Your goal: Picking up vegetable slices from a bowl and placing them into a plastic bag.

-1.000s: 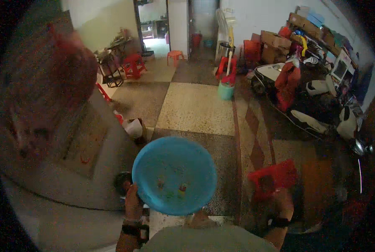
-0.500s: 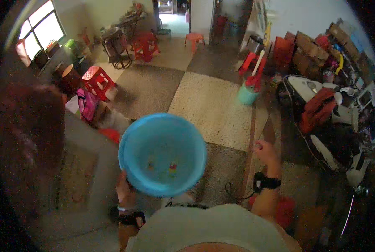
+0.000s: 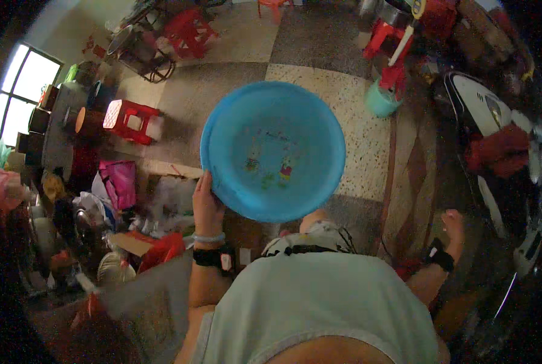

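Daylight glares white through a paned window (image 3: 13, 97) at far left, leaving the cluttered room dim and colour-muted. Fisheye distortion bends the speckled terrazzo floor (image 3: 356, 133) toward a black vignette; edges smear into soft, grainy blur, while the centre stays reasonably sharp.

Landmark: the blue basin (image 3: 274, 151) I hold up by its left rim with my left hand (image 3: 206, 206).
Beyond the basin: bare tiled floor (image 3: 222, 85), open room to pass.
Left of the basin: a red stool (image 3: 128, 120) and a pink bag (image 3: 119, 182) amid heaped clutter block the way.
Right of the basin: a teal bucket (image 3: 382, 101) stands near; past it, a parked scooter (image 3: 495, 139) walls off that side.
Below-right of the basin: my right hand (image 3: 453, 224) hangs free over open floor.
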Action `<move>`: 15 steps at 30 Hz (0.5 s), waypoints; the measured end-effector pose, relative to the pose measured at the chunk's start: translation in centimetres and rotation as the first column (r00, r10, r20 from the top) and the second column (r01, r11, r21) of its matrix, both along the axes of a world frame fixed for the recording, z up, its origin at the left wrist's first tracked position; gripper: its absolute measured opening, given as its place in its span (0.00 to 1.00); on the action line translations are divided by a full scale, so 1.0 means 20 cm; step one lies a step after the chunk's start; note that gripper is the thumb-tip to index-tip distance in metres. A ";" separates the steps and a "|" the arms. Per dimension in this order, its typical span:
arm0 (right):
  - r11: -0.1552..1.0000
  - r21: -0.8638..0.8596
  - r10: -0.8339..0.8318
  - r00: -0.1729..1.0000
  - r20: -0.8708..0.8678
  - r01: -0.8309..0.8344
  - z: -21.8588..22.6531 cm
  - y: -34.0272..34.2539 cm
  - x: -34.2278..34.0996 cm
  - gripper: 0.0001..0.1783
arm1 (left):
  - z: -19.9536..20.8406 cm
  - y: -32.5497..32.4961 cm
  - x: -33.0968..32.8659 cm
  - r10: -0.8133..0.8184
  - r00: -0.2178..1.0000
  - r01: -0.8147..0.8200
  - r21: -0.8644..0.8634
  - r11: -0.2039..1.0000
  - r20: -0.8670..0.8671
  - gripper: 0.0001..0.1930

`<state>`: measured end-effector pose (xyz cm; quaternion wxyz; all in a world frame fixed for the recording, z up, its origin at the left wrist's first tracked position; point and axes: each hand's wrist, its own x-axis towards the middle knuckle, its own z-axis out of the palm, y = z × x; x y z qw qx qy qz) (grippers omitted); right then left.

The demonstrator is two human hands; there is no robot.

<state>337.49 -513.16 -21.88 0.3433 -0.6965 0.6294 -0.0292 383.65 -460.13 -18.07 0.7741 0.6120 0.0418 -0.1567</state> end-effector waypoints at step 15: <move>0.799 -0.035 0.601 0.799 0.021 -0.600 0.09 -0.87 3.01 0.26 | -0.03 -0.36 1.22 -0.019 0.901 -0.260 0.575 0.776 0.433 0.24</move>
